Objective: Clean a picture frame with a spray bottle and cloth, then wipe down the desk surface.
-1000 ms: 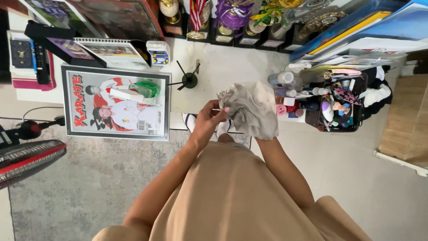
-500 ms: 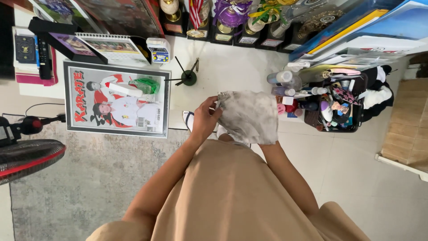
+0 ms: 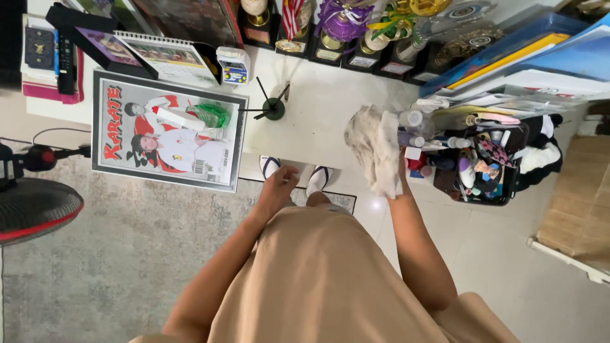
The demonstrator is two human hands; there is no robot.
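I stand over a white low shelf (image 3: pixel 318 108), looking down at my beige skirt and my feet in white sandals. My right hand (image 3: pixel 397 174) is hidden under a crumpled grey-white cloth (image 3: pixel 375 149) that it holds up near the shelf's right end, beside small bottles (image 3: pixel 413 124). My left hand (image 3: pixel 279 187) hangs loosely curled in front of me, holding nothing, above my left foot. A small black stand with thin rods (image 3: pixel 272 108) sits on the shelf just ahead.
A framed martial-arts poster (image 3: pixel 168 136) leans at the left. Trophies (image 3: pixel 343 32) line the back. A black caddy of toiletries (image 3: pixel 483 165) stands at the right, a red-rimmed fan (image 3: pixel 35 209) at the far left. A grey rug (image 3: pixel 114 254) covers the floor.
My left hand has let go of the cloth and dropped toward my body. My right hand has carried the cloth right, toward the bottles.
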